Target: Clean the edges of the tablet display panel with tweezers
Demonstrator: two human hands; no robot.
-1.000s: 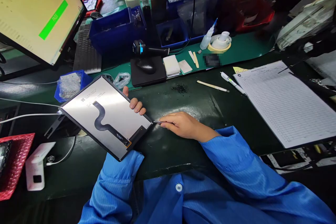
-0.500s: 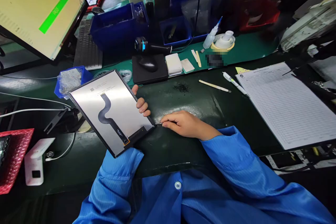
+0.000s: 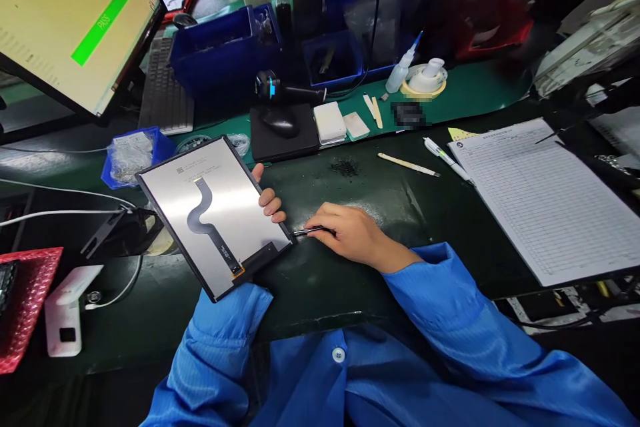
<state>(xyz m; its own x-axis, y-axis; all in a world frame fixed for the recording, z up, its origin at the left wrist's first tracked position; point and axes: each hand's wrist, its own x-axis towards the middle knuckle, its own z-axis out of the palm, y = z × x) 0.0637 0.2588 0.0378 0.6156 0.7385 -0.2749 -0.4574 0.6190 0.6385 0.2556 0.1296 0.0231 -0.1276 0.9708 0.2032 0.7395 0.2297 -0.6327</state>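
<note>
My left hand (image 3: 269, 195) grips a silver display panel (image 3: 225, 200) by its right edge, holding it tilted above the dark mat with its back up. A black flex cable (image 3: 207, 223) snakes down the panel's back. My right hand (image 3: 350, 233) rests on the mat and pinches thin metal tweezers (image 3: 306, 231), whose tip points at the panel's lower right corner.
A monitor (image 3: 65, 20) with a green PASS bar stands at the far left. Behind are a keyboard (image 3: 165, 90), blue bins (image 3: 220, 47), a mouse on a black pad (image 3: 281, 123) and a glue bottle (image 3: 403, 70). A printed form (image 3: 545, 193), a pen (image 3: 445, 159) and a stick (image 3: 407, 164) lie right.
The panel has swung round to a more upright angle and shifted slightly right. My right hand has raised its fingers on the tweezers, staying near the panel's corner.
</note>
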